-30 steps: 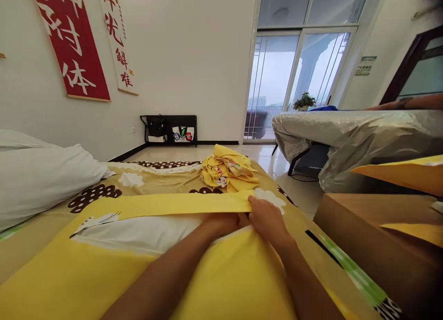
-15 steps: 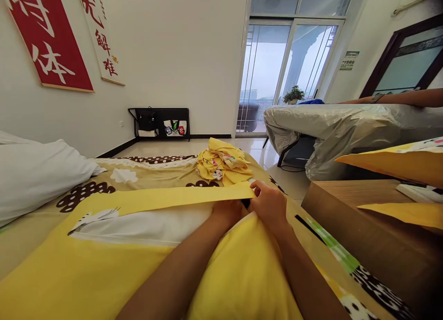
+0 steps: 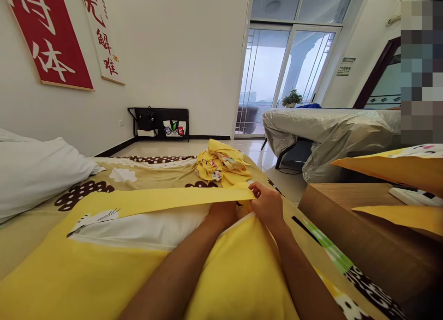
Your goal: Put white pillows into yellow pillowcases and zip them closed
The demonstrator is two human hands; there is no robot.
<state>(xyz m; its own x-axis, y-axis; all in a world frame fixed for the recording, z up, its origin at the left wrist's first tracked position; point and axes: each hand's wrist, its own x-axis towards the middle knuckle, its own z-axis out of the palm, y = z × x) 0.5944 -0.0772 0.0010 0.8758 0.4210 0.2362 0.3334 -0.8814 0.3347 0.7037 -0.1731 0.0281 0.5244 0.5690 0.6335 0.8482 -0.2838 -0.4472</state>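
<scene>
A yellow pillowcase lies across the bed in front of me, with a white pillow showing through its open mouth. My right hand pinches the far corner of the pillowcase's yellow flap. My left hand reaches under that flap into the opening; its fingers are hidden inside. A crumpled yellow printed cloth sits on the bed just beyond both hands.
A second white pillow lies at the left on the patterned bedsheet. A wooden box with yellow cloth on it stands at the right. Behind it is a plastic-covered bed, then glass doors.
The view has dropped and shifted a little. My right hand has lifted the flap's corner slightly, and my left hand has gone further under the flap.
</scene>
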